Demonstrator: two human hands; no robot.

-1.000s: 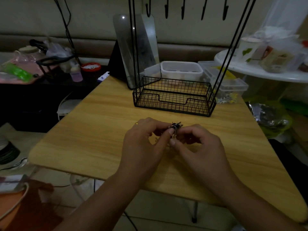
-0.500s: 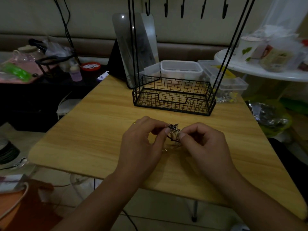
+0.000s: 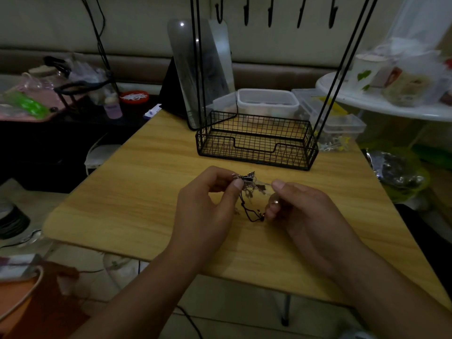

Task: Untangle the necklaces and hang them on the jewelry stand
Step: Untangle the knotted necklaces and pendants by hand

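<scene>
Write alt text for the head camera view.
Two hands pull apart a tangle of necklaces above a wooden table: the left hand pinches it, the right hand holds a strand. Behind stands a black wire jewelry stand, its hooks bare.

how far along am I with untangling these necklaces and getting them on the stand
Done: nothing yet; the hooks at the top of the jewelry stand hang bare. In hand: your left hand and right hand pinch the tangled necklaces over the table. Left: separating the chains, then hanging each one.
</scene>
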